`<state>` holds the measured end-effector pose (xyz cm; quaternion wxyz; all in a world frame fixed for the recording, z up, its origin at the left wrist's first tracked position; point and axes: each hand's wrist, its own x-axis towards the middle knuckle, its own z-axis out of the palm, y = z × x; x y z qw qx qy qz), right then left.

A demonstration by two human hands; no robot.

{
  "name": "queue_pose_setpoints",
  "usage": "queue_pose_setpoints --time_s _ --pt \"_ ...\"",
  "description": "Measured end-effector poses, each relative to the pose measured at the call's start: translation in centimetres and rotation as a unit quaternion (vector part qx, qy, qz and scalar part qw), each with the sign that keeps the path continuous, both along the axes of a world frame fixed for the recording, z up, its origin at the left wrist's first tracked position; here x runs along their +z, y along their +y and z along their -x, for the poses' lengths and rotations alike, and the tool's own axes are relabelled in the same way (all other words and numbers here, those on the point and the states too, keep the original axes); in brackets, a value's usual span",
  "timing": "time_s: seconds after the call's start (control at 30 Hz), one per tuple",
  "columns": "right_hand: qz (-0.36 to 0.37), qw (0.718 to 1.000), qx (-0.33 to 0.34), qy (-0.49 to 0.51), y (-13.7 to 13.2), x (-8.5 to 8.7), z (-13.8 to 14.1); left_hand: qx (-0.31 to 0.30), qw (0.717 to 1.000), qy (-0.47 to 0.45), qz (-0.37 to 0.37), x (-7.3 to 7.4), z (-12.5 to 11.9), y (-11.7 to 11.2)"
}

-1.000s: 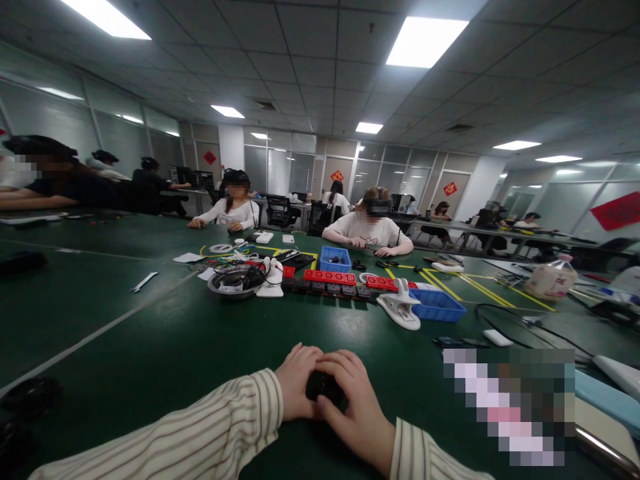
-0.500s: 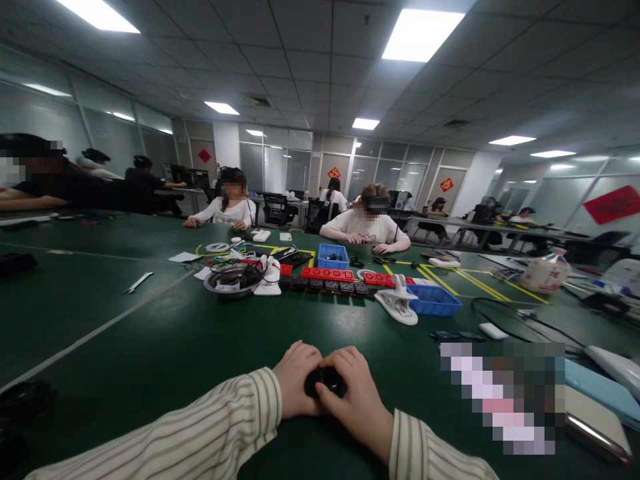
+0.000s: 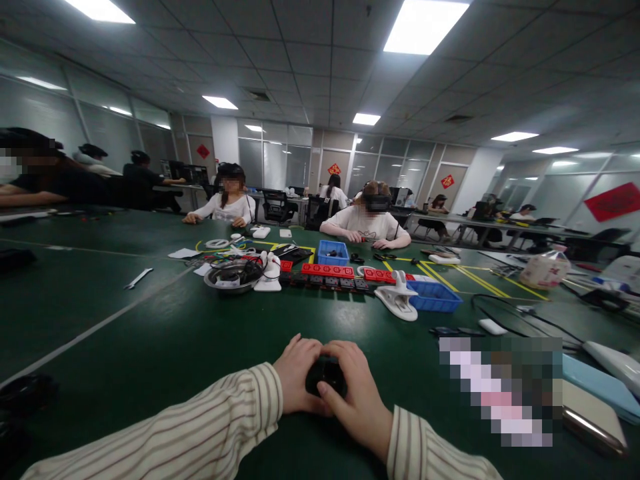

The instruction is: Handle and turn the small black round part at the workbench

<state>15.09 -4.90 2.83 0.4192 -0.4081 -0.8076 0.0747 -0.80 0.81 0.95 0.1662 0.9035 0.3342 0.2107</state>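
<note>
A small, glossy black rounded object point(image 3: 326, 375) sits between my two hands, low over the green table; its exact kind I cannot make out. My left hand point(image 3: 299, 375) curls around its left side, fingers bent over the far edge. From the right, my right hand point(image 3: 361, 393) wraps it, with the thumb laid across the near face and the fingers over the top. Both hands are closed on it, and their fingertips meet at the far side. Striped cream sleeves cover my wrists.
Across the table point(image 3: 150, 347) stand a metal bowl point(image 3: 233, 288) of cables, red and black power strips point(image 3: 327, 271), a white clip stand point(image 3: 399, 299) and a blue bin point(image 3: 434, 297). A wrench point(image 3: 139, 279) lies left; a beige-gold case point(image 3: 593, 417) lies right. Two people sit opposite.
The black object has turned in my hands, so a smoother, rounder face now shows. My hands stay in nearly the same place, and the view has tilted slightly.
</note>
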Motion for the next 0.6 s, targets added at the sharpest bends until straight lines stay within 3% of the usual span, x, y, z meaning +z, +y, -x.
queue_pose_setpoints --time_s 0.17,0.3,0.6 --pt "0.037 0.997 -0.068 -0.010 0.6 -0.8 0.2 0.006 1.000 0.011 -0.026 0.0 -0.1 -0.2" --pt "0.072 0.993 -0.082 -0.037 0.7 -0.6 0.5 -0.003 1.000 0.020 -0.012 0.1 -0.1 0.0" --pt "0.016 0.999 0.038 -0.022 0.1 0.2 0.3 -0.038 0.999 0.009 -0.001 -0.4 0.1 0.9"
